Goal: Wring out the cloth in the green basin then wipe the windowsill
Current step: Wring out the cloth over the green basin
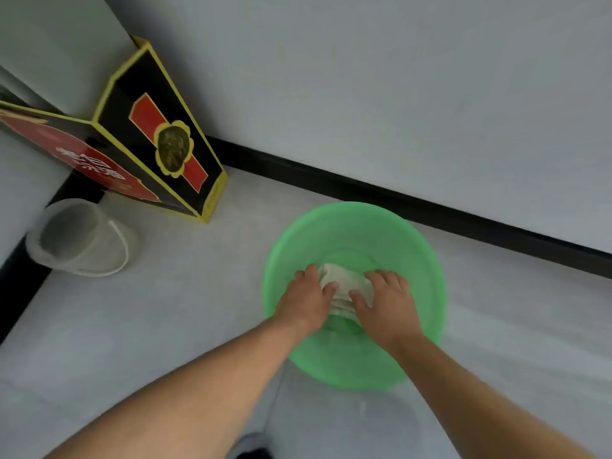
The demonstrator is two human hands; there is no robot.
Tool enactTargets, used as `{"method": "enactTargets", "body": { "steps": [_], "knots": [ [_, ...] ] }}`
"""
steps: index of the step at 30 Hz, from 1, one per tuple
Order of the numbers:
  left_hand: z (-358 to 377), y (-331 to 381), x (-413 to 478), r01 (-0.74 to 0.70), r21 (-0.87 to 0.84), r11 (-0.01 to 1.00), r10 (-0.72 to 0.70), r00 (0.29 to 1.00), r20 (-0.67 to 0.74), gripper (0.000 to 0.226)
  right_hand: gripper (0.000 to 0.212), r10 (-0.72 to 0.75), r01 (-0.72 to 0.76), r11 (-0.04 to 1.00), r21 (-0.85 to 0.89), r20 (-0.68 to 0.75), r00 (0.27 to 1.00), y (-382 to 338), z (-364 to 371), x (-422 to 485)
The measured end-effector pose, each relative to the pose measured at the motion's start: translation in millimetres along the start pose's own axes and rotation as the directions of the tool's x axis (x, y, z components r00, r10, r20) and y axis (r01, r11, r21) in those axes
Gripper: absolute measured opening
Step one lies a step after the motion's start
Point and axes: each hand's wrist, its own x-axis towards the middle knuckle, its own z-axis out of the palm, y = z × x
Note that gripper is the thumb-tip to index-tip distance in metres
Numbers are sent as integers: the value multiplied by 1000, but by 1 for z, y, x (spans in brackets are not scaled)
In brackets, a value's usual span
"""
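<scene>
A round green basin [351, 226] stands on the pale floor close to the wall. Inside it lies a bunched, pale cream cloth [344, 283]. My left hand [306, 301] grips the cloth's left side, fingers curled over it. My right hand [389, 304] grips its right side. Both hands are down inside the basin, with the cloth between them. The cloth's lower part is hidden under my hands. No windowsill is in view.
A black, red and yellow cardboard box [155, 154] stands in the corner at left. A clear plastic bucket [79, 240] with a white handle lies beside it. A black skirting strip [430, 210] runs along the white wall behind the basin.
</scene>
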Motion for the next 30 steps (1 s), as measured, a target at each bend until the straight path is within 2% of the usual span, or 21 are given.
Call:
{"method": "enactTargets", "body": {
  "steps": [3, 5, 7, 10, 12, 15, 17, 19, 23, 24, 25, 28, 29, 30],
  "knots": [
    [16, -4, 23, -1, 32, 999, 2, 999, -43, 44, 49, 51, -48, 997, -68, 42, 998, 11, 16, 14],
    [22, -8, 31, 57, -24, 998, -58, 997, -55, 46, 49, 92, -88, 994, -65, 55, 994, 12, 18, 19],
    [28, -12, 34, 87, -45, 995, -89, 995, -45, 46, 55, 126, -124, 991, -45, 33, 991, 15, 21, 20],
    [33, -16, 31, 84, 15, 996, -83, 996, -15, 45, 69, 174, -172, 984, -36, 67, 982, 18, 21, 20],
    [33, -15, 30, 66, -24, 998, -66, 998, -15, 36, 62, 178, -174, 983, -52, 94, 979, 21, 22, 19],
    [25, -18, 28, 93, -234, 968, -95, 995, 3, 28, 53, 202, -203, 979, -13, 173, 964, 19, 20, 18],
    [19, -19, 26, 154, -470, 869, -140, 988, 64, 22, 54, 204, -222, 973, 67, 207, 957, 14, 17, 17],
    [13, -19, 23, 193, -616, 764, -167, 981, 101, 24, 51, 179, -227, 950, 214, 222, 958, 8, 16, 16],
    [1, -11, 22, 236, -755, 611, -190, 970, 150, 33, 44, 102, -249, 817, 520, 295, 950, 5, 0, 18],
    [-2, -8, 22, 252, -794, 553, -198, 966, 168, 34, 43, 77, -276, 744, 609, 333, 940, 8, -6, 18],
    [-5, -7, 21, 269, -834, 481, -197, 961, 196, 35, 43, 53, -316, 629, 710, 366, 929, 10, -10, 18],
    [-11, 0, 17, 306, -911, 276, -108, 952, 287, 36, 49, -10, -383, 228, 895, 396, 918, 12, -19, 17],
    [-11, 4, 15, 302, -921, 244, -68, 953, 295, 35, 47, -25, -365, 169, 915, 375, 927, 10, -20, 17],
    [-10, 9, 13, 284, -929, 239, -33, 958, 284, 32, 44, -36, -342, 161, 926, 351, 936, 7, -19, 16]
  ]
}}
